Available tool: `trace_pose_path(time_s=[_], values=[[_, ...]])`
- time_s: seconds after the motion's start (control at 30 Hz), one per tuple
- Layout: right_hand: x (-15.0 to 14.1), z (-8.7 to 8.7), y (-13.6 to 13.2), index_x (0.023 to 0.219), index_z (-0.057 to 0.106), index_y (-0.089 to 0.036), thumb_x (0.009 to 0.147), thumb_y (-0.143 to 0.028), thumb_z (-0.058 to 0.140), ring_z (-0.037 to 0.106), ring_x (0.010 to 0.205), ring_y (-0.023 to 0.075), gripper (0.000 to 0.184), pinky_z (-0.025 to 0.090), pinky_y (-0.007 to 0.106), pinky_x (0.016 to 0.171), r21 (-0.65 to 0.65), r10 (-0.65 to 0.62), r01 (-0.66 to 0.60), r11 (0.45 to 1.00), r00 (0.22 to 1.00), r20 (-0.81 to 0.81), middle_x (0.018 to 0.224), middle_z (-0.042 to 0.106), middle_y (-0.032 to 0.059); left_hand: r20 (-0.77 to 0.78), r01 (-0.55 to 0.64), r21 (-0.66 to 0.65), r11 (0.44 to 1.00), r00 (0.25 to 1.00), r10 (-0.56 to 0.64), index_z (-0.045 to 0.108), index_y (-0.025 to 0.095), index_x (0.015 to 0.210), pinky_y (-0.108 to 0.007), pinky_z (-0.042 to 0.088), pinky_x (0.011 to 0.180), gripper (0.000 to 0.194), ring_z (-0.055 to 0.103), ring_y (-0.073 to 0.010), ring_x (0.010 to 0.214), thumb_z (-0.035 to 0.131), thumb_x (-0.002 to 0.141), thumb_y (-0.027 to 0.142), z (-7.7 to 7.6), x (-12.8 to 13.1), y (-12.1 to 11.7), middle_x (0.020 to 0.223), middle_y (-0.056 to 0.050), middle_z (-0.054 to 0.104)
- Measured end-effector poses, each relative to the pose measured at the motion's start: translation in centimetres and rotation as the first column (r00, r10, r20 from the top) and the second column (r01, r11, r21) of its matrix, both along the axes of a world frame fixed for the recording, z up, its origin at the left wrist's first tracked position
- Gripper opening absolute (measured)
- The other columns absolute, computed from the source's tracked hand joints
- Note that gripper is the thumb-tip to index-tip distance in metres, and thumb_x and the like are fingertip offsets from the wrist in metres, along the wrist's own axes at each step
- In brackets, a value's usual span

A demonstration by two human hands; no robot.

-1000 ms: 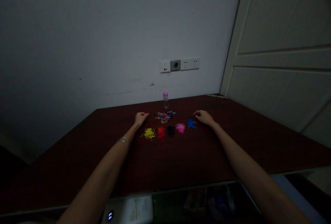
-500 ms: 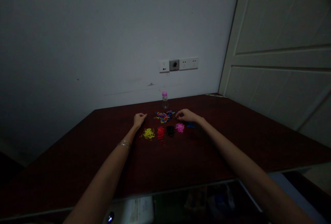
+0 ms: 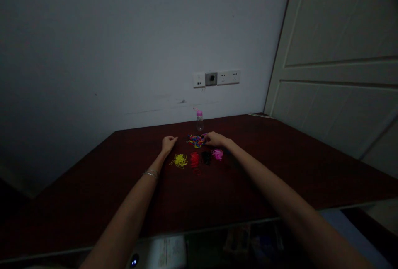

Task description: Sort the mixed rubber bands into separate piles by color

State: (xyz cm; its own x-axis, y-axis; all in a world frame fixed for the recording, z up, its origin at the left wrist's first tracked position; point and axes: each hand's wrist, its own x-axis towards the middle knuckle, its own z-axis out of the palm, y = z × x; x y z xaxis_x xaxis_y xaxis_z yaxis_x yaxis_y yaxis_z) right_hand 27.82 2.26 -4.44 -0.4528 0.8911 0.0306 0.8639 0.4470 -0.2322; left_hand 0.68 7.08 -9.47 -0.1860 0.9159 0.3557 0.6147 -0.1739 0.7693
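Observation:
A loose pile of mixed-colour rubber bands lies on the dark red table. My right hand is at the pile's right edge, fingers curled down and closed among the bands; what they grip is too small to make out. Left of the pile, my left hand rests on the table with its fingers pinched together, their contents hidden. Nearer to me are sorted heaps in a row: yellow rubber bands, red rubber bands, black rubber bands and pink rubber bands. My right forearm mostly covers some blue ones.
Behind the mixed pile stands a clear bottle with a pink top, near the wall. Sockets are on the wall, and a pale panelled door is on the right. Below the table's front edge, a white object shows among dim items.
My right hand has moved left, from beside the mixed pile onto its right edge, and its forearm now covers most of the blue bands. My left hand has kept its place.

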Motion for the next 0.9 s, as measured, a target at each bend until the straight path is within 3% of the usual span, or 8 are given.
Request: trace_pose_path(time_s=[0.4,0.9], values=[[-0.6,-0.8,1.2,0.088,0.067,-0.019,0.073,-0.023,0.056,0.059,0.075,0.0139,0.019,0.035,0.019,0.055,0.009,-0.008,0.008,1.0,1.0,0.01,0.088,0.067,0.0042,0.004,0.009,0.001,1.0,1.0,-0.009,0.061,0.015,0.053,-0.022,0.033,0.053,0.025,0.05,-0.0129,0.054,0.059,0.065,0.036,-0.1,-0.1,-0.1,0.049,0.0,0.055],[0.1,-1.1,1.2,0.086,0.069,-0.018,0.077,-0.029,0.057,0.059,0.073,0.0134,0.018,0.036,0.018,0.061,0.032,0.005,-0.004,0.999,0.999,-0.05,0.084,0.067,0.0047,0.044,0.024,0.019,1.0,0.999,-0.025,0.06,0.015,0.051,-0.023,0.032,0.052,0.025,0.048,-0.012,0.051,0.06,0.065,0.036,-0.3,-0.1,0.0,0.048,0.001,0.053]])
